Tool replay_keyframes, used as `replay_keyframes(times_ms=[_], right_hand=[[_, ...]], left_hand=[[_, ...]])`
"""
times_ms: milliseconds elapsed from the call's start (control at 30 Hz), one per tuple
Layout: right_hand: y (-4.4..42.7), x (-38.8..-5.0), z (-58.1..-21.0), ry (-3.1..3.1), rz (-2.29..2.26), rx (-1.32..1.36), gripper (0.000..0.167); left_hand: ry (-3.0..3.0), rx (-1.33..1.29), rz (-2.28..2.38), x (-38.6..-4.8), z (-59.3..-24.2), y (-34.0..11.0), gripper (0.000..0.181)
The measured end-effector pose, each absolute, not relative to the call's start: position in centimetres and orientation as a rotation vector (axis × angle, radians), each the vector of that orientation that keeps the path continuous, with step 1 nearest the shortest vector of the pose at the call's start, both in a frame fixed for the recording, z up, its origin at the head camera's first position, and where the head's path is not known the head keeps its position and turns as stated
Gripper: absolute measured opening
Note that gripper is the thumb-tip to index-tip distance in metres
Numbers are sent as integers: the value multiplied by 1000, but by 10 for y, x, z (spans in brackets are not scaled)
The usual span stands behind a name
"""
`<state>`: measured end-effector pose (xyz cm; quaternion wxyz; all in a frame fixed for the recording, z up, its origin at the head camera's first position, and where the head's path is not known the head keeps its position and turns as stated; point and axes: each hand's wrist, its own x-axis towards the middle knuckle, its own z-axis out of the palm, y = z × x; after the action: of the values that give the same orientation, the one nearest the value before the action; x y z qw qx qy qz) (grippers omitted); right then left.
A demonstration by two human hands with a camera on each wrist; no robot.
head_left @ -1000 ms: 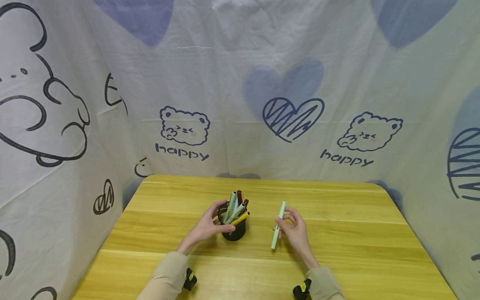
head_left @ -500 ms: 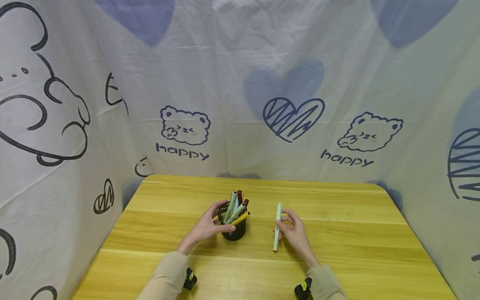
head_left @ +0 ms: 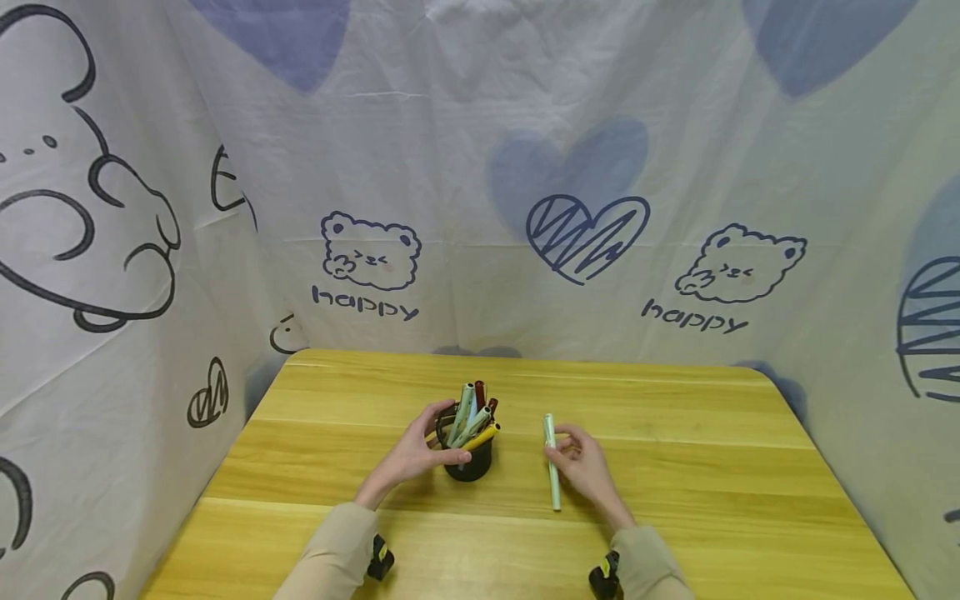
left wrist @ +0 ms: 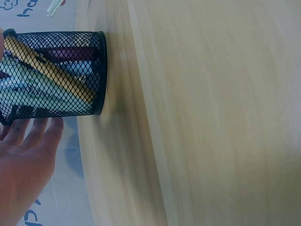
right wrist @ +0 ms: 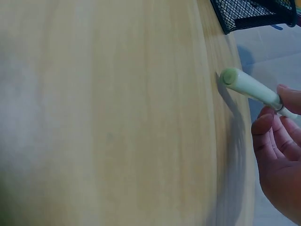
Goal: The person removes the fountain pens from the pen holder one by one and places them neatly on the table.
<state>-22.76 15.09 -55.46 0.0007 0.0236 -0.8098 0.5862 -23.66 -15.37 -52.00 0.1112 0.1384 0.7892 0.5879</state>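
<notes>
Honestly couldn't count the pens in the black mesh cup [head_left: 471, 468], because the mesh blurred their lower halves into each other; I made out a yellow pen [head_left: 483, 437], some green pens [head_left: 462, 414] and dark red pens [head_left: 479, 392] poking out the top. The left wrist view chopped off the rim side, and the right wrist view only caught a bit of the cup up in its top right corner. The near edge of the counter [head_left: 712, 467] was out of frame too. As for the hands, the left hand [head_left: 416, 451] came in from the near left and was wrapped round the cup, thumb across the near side, the other fingers mostly hidden behind it. The cup stood on the counter, well in from the far edge and roughly midway between the left and right edges. The right hand [head_left: 588, 469] had its fingers pinching a pale green pen [head_left: 553, 479] just right of the cup, closer to the right edge, with the pen's long end slanting back toward the near edge.
</notes>
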Motion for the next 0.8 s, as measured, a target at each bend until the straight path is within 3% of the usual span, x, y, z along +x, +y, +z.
replay_keyframes(times_ms=[800], right_hand=[[140, -235, -560, -2814, 1369, 182, 34]], left_hand=[[2328, 397, 1731, -237, -522, -153, 92]])
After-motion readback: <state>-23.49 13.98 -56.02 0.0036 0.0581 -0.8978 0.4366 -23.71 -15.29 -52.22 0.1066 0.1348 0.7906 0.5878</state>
